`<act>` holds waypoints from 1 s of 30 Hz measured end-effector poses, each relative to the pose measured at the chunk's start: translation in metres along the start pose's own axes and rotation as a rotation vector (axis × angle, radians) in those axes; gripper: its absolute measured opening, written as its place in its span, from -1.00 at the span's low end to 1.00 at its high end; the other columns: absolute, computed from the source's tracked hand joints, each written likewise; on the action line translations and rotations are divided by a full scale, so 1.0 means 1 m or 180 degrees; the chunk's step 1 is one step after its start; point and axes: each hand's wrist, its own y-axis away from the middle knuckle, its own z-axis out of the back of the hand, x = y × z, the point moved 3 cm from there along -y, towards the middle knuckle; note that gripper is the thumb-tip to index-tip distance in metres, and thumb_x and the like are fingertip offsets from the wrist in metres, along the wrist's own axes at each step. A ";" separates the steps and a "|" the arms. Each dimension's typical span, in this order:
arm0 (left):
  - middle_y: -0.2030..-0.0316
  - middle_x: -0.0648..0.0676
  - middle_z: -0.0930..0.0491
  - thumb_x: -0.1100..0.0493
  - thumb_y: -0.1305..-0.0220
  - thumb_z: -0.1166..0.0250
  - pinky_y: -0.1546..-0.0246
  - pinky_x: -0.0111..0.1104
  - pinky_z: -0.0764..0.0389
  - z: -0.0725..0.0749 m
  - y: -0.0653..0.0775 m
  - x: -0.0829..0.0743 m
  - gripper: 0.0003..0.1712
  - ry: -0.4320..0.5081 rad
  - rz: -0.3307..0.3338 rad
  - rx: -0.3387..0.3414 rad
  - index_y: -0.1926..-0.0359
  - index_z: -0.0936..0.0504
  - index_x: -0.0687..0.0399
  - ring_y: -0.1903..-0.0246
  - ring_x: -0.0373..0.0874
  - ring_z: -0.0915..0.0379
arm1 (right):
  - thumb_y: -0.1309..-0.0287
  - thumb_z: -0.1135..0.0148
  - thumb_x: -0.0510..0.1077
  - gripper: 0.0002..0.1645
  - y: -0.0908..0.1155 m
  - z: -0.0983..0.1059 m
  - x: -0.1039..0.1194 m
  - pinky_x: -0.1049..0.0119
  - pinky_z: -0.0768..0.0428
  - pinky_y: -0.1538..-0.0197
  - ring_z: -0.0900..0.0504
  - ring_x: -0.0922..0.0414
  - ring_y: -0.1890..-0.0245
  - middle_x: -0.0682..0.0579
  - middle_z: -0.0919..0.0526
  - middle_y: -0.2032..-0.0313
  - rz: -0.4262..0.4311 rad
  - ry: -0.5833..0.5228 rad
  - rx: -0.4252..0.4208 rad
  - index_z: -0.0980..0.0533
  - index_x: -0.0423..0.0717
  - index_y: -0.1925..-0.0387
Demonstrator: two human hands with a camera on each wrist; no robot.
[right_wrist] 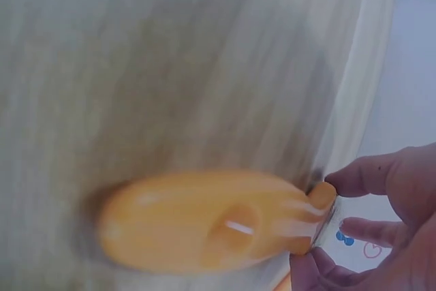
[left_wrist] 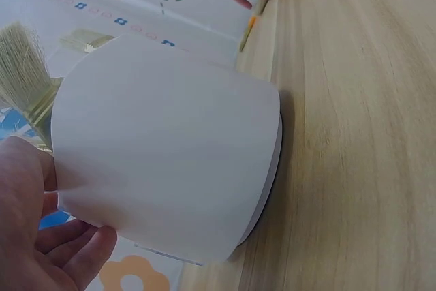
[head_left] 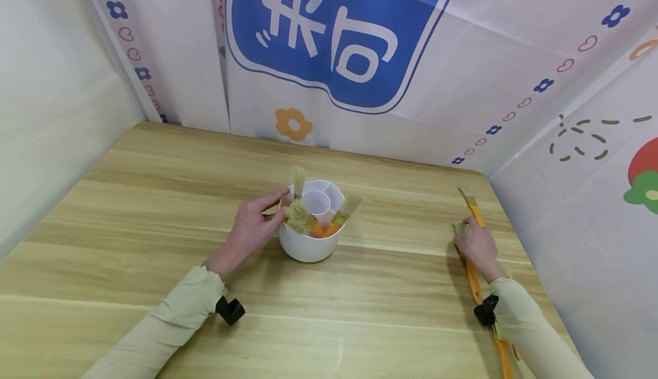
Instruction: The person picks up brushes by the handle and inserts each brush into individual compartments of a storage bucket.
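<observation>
A round white divided container (head_left: 308, 249) stands on the table, with several bristle paintbrushes (head_left: 348, 208) in it, bristles up. My left hand (head_left: 252, 219) grips its left side at the rim; in the left wrist view, fingers (left_wrist: 85, 250) bend against the white wall. Far to the right, my right hand (head_left: 477, 246) pinches an orange-handled paintbrush (head_left: 473, 282) near its metal collar. In the right wrist view the thumb is on one side of the orange handle (right_wrist: 170, 230) and fingers are on the other. The brush's bristles are mostly hidden behind the hand.
Another orange paintbrush (head_left: 478, 216) lies just beyond my right hand, and one more (head_left: 504, 356) lies nearer, partly under the right forearm. The wooden table (head_left: 169, 196) meets printed cloth walls (head_left: 180, 71) at the back and sides.
</observation>
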 end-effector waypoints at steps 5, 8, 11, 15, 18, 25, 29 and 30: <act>-0.14 0.22 -0.51 0.23 -0.30 -0.12 0.21 -0.30 -0.66 0.001 0.000 -0.001 -0.56 0.0005 0.0030 0.0030 -0.20 -0.48 0.11 -0.09 0.05 -0.50 | -0.04 -0.02 -0.15 -0.32 -0.005 0.003 -0.002 -0.05 -0.51 0.32 -0.45 -0.38 0.12 -0.58 -0.39 0.01 0.0099 0.0102 0.0151 -0.19 -0.35 -0.21; -0.14 0.21 -0.51 0.23 -0.30 -0.13 0.20 -0.30 -0.66 0.001 0.000 -0.001 -0.56 -0.0006 0.0048 0.0039 -0.20 -0.48 0.09 -0.10 0.05 -0.49 | -0.03 -0.05 -0.13 -0.31 -0.008 0.004 -0.003 -0.04 -0.53 0.30 -0.50 -0.34 0.16 -0.57 -0.40 0.00 0.0140 0.0155 0.0217 -0.21 -0.36 -0.19; -0.14 0.20 -0.51 0.23 -0.30 -0.13 0.20 -0.29 -0.66 0.001 -0.001 -0.001 -0.57 -0.0018 0.0035 0.0034 -0.19 -0.49 0.09 -0.11 0.04 -0.48 | -0.04 -0.06 -0.11 -0.31 -0.010 0.004 -0.003 -0.03 -0.53 0.30 -0.50 -0.32 0.16 -0.57 -0.40 -0.01 0.0137 0.0166 0.0289 -0.21 -0.36 -0.19; -0.13 0.20 -0.53 0.22 -0.29 -0.14 0.19 -0.29 -0.66 0.001 0.000 -0.002 -0.57 -0.0037 0.0015 0.0025 -0.19 -0.49 0.10 -0.12 0.04 -0.47 | -0.05 -0.06 -0.11 -0.32 -0.011 0.005 -0.003 -0.01 -0.53 0.30 -0.50 -0.32 0.17 -0.57 -0.41 -0.01 0.0190 0.0164 0.0329 -0.22 -0.39 -0.18; -0.14 0.21 -0.52 0.21 -0.29 -0.14 0.18 -0.29 -0.66 0.001 -0.001 -0.002 -0.56 -0.0024 0.0075 0.0067 -0.19 -0.49 0.09 -0.13 0.05 -0.47 | -0.07 -0.05 -0.11 -0.31 -0.009 0.006 -0.002 0.02 -0.53 0.33 -0.52 -0.29 0.21 -0.57 -0.42 0.00 0.0258 0.0137 0.0354 -0.22 -0.42 -0.19; -0.16 0.23 -0.49 0.16 -0.30 -0.15 0.17 -0.26 -0.67 0.002 -0.004 0.000 -0.53 -0.0066 0.0157 0.0203 -0.23 -0.45 0.06 -0.11 0.08 -0.48 | -0.08 -0.04 -0.12 -0.31 -0.009 0.006 -0.003 0.08 -0.52 0.39 -0.54 -0.24 0.29 -0.58 -0.42 0.01 0.0299 0.0122 0.0352 -0.21 -0.45 -0.19; -0.14 0.22 -0.51 0.18 -0.31 -0.14 0.14 -0.25 -0.66 0.002 -0.007 0.001 -0.56 0.0002 0.0201 0.0135 -0.21 -0.47 0.11 -0.10 0.07 -0.50 | -0.07 -0.04 -0.12 -0.31 -0.010 0.005 -0.003 0.07 -0.52 0.38 -0.54 -0.24 0.29 -0.57 -0.44 0.02 0.0323 0.0130 0.0316 -0.22 -0.46 -0.18; -0.13 0.22 -0.52 0.20 -0.32 -0.13 0.15 -0.26 -0.66 0.002 -0.008 0.002 -0.57 0.0030 0.0218 0.0100 -0.20 -0.48 0.12 -0.08 0.06 -0.51 | -0.06 -0.04 -0.12 -0.31 -0.010 0.004 -0.003 0.05 -0.53 0.36 -0.54 -0.25 0.27 -0.57 -0.44 0.02 0.0329 0.0133 0.0302 -0.23 -0.46 -0.18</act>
